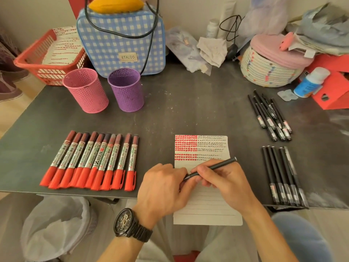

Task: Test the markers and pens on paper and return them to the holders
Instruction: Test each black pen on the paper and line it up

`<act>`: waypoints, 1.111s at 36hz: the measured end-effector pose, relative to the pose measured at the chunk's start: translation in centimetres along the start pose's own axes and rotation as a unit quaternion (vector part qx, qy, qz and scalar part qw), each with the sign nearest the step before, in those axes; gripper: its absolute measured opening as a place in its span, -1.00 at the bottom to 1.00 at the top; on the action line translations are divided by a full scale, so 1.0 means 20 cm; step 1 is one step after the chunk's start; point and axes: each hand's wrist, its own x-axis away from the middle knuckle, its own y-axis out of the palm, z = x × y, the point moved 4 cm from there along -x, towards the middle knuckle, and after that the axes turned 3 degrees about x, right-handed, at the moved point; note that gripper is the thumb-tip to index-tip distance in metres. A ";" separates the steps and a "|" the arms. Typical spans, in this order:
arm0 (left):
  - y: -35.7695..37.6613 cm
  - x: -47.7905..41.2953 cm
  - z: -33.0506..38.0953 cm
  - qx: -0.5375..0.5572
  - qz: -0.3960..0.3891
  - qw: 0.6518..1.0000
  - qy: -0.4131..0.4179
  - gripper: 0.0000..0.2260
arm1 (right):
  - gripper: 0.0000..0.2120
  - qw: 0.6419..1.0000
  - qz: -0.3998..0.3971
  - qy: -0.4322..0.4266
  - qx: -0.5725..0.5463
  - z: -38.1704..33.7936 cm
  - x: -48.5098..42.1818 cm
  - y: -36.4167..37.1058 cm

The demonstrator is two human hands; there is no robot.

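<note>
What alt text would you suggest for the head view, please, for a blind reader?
A right hand holds a black pen over lined paper with red and black test marks, the left hand at its tip. Red markers lie left, black pens right; a pink holder and purple holder stand behind.

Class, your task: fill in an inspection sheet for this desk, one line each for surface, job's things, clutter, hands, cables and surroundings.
Surface: dark table, scuffed, with pale specks.
Job's things: lined paper with red and black test marks at its top; red markers in a row, left; far pen pile and near pen row, right; pink holder and purple holder upright, nothing showing inside.
Clutter: checked bag, red basket of sheets, woven basket, crumpled cloth, white bottle.
Hands: right hand holds a black pen over the paper; left hand curls its fingers at the pen's tip, grip hidden.
Cables: black cable by the wall.
Surroundings: lined bin below the table's left edge.
</note>
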 end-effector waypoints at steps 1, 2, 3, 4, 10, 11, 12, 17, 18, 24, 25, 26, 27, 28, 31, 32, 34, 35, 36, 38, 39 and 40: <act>0.00 0.00 0.00 -0.003 0.013 1.000 -0.003 -0.49 | -0.76 1.000 0.005 -0.001 -0.009 0.00 0.00 -0.01; -0.01 0.00 0.00 -0.008 0.025 1.000 -0.006 -0.47 | -0.76 1.000 0.011 0.001 -0.017 0.00 0.00 -0.02; -0.01 -0.01 0.00 -0.011 0.034 0.999 -0.007 -0.46 | -0.75 1.000 0.016 0.002 -0.021 0.00 0.01 -0.02; -0.01 -0.01 0.00 -0.010 0.041 0.999 -0.006 -0.46 | -0.73 1.000 0.018 0.002 -0.022 0.00 0.01 -0.03; 0.00 -0.01 -0.03 0.032 0.038 0.998 -0.046 -0.56 | -0.78 0.989 0.085 0.040 -0.110 -0.01 0.00 -0.10; 0.00 -0.01 -0.04 0.036 0.032 0.997 -0.063 -0.60 | -0.80 0.985 0.101 0.049 -0.134 -0.02 -0.01 -0.12; 0.00 -0.02 -0.05 0.040 0.023 0.996 -0.078 -0.63 | -0.80 0.981 0.119 0.050 -0.143 -0.02 -0.03 -0.14; 0.02 -0.02 -0.06 0.040 -0.021 0.995 -0.092 -0.70 | -0.82 0.975 0.204 0.028 -0.088 -0.03 -0.09 -0.21; 0.03 -0.02 -0.06 0.045 -0.025 0.994 -0.094 -0.70 | -0.85 0.974 0.213 0.035 -0.072 -0.02 -0.11 -0.21; 0.03 -0.02 -0.07 0.047 -0.034 0.993 -0.106 -0.69 | -0.66 0.963 0.257 0.023 0.075 0.03 -0.12 -0.18; 0.03 -0.02 -0.07 0.048 -0.033 0.993 -0.106 -0.69 | -0.63 0.959 0.267 0.016 0.094 0.04 -0.12 -0.17; 0.02 -0.02 -0.06 0.050 -0.033 0.993 -0.106 -0.69 | -0.62 0.955 0.274 0.010 0.111 0.04 -0.11 -0.17; 0.02 -0.02 -0.06 0.052 -0.033 0.993 -0.106 -0.69 | -0.62 0.952 0.279 0.006 0.125 0.05 -0.11 -0.16; 0.02 -0.02 -0.06 0.052 -0.033 0.992 -0.106 -0.69 | -0.63 0.950 0.282 0.005 0.135 0.05 -0.11 -0.16; 0.03 -0.02 -0.06 0.053 -0.037 0.992 -0.111 -0.68 | -0.66 0.945 0.289 0.018 0.152 0.07 -0.12 -0.17; 0.03 -0.02 -0.06 0.053 -0.037 0.992 -0.112 -0.68 | -0.66 0.944 0.290 0.018 0.154 0.07 -0.12 -0.17; 0.03 -0.02 -0.06 0.054 -0.038 0.992 -0.112 -0.68 | -0.66 0.945 0.290 0.017 0.150 0.08 -0.12 -0.17; 0.03 -0.02 -0.06 0.055 -0.039 0.991 -0.113 -0.68 | -0.67 0.946 0.288 0.018 0.147 0.08 -0.12 -0.17; 0.03 -0.02 -0.06 0.055 -0.040 0.991 -0.115 -0.68 | -0.67 0.947 0.286 0.017 0.146 0.08 -0.12 -0.17; 0.03 -0.02 -0.06 0.055 -0.037 0.991 -0.116 -0.67 | -0.68 0.947 0.282 0.017 0.151 0.08 -0.12 -0.17; 0.02 -0.02 -0.06 0.056 -0.036 0.991 -0.116 -0.67 | -0.68 0.947 0.280 0.018 0.153 0.08 -0.12 -0.17; 0.02 -0.02 -0.06 0.058 -0.035 0.991 -0.116 -0.67 | -0.69 0.948 0.279 0.019 0.155 0.08 -0.12 -0.16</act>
